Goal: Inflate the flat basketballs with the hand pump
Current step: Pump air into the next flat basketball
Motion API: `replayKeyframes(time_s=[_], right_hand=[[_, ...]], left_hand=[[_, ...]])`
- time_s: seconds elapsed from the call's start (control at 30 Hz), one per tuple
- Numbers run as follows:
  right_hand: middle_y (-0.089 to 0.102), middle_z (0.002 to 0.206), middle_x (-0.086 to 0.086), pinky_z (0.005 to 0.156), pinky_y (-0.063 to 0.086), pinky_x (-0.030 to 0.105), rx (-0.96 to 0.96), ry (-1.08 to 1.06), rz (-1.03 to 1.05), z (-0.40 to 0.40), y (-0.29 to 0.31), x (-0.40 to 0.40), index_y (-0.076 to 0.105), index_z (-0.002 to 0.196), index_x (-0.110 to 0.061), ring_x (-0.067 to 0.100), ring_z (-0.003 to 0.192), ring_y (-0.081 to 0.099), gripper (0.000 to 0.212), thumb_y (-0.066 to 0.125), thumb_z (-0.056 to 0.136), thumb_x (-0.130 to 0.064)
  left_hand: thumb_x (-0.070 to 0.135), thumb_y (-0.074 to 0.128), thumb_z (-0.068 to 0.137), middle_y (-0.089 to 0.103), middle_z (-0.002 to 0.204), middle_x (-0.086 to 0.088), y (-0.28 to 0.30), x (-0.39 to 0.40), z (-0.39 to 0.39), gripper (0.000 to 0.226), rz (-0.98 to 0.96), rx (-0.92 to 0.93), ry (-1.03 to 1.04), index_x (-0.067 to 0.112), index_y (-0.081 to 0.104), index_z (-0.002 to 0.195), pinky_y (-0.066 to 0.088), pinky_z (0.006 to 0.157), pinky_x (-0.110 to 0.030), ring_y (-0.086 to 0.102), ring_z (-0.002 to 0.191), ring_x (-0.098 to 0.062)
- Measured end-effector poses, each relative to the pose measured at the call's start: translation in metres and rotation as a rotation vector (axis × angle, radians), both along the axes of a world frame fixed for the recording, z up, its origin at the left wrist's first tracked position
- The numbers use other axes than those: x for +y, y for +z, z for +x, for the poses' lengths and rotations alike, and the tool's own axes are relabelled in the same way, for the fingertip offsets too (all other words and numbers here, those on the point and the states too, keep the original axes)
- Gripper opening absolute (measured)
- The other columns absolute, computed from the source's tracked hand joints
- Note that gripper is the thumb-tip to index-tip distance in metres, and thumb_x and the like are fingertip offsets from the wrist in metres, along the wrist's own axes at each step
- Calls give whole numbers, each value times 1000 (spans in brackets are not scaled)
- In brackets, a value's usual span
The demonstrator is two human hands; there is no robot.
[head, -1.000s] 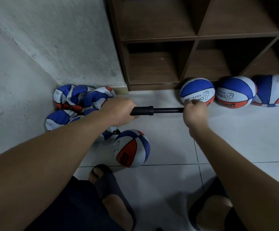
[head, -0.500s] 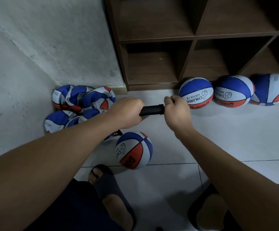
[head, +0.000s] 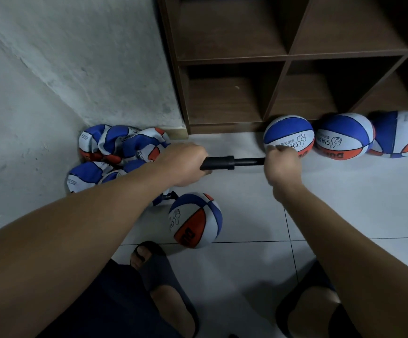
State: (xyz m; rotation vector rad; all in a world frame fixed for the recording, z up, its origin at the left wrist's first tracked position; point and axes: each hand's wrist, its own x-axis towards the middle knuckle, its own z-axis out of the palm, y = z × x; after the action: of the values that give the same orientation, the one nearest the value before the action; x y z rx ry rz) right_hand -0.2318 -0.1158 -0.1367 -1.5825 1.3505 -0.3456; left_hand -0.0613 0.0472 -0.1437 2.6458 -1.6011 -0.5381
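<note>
**Pump drawn out, both fists locked on**

Left hand (head: 182, 164) clenched round the black barrel of the hand pump (head: 218, 163), knuckles up. Right hand (head: 282, 164) curled tight over the handle end, handle itself hidden in the fist. Thin rod (head: 249, 161) showing between barrel collar and right fist, so plunger extended. Pump held level, off the floor, w/ both forearms reaching in from the near edge.

Just below the pump, nearer the feet: one round basketball (head: 195, 220), blue, white and orange panels, sitting on the white floor tiles (head: 247, 196). Short black hose bit (head: 171, 195) peeking out under the left wrist, just left of that ball; connection to the ball not clear.

Left of the pump, in the wall corner: heap of flat basketballs (head: 115, 152), crumpled, same colours, piled on each other.

Right of and beyond the pump: three full balls in a row (head: 344, 139) at the foot of the brown cubby shelf (head: 232, 93), nearest one right behind the right fist, touching or not — can't tell. Shelf compartments dark.

Below the pump, near edge: two feet in dark slides (head: 164, 276), dark shorts at left knee.
</note>
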Motion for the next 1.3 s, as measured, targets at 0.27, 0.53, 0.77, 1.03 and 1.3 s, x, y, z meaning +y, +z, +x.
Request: replayKeyframes(time_s=[0.27, 0.53, 0.77, 1.03, 1.3], right_hand=[[48, 70, 5, 54, 34, 32, -17, 185, 38, 13, -9, 31, 52, 81, -13, 19, 60, 44, 31, 44, 109, -24], [46, 70, 5, 57, 36, 36, -43, 199, 93, 12, -4, 25, 53, 82, -12, 22, 60, 42, 29, 47, 107, -27], [52, 72, 6, 62, 39, 36, 32, 35, 7, -6, 3, -27, 52, 72, -14, 30, 70, 45, 24, 55, 93, -24], [55, 81, 8, 65, 43, 45, -14, 64, 85, 4, -6, 6, 61, 93, -5, 29, 76, 51, 24, 48, 102, -23], [45, 69, 4, 55, 35, 35, -31, 223, 83, 16, -6, 27, 49, 79, -15, 20, 60, 41, 30, 43, 107, -25]], left_hand=[[46, 66, 103, 60, 74, 3, 6, -10, -23, 26, 10, -72, -47, 26, 59, 89, 34, 49, -28, 61, 63, -17], [50, 66, 102, 62, 75, 4, 6, -9, -21, 25, -14, -51, -45, 29, 61, 89, 35, 50, -28, 62, 64, -16], [50, 69, 98, 62, 70, 6, 6, 7, 12, 33, 8, 13, 24, 31, 58, 75, 45, 54, -31, 63, 64, -15], [42, 66, 101, 62, 69, 1, 4, -3, -1, 34, 24, -16, -8, 27, 57, 72, 44, 52, -33, 62, 61, -19], [41, 67, 102, 61, 70, 1, 12, -9, -21, 34, 10, -67, -11, 30, 52, 74, 33, 47, -28, 59, 59, -18]])
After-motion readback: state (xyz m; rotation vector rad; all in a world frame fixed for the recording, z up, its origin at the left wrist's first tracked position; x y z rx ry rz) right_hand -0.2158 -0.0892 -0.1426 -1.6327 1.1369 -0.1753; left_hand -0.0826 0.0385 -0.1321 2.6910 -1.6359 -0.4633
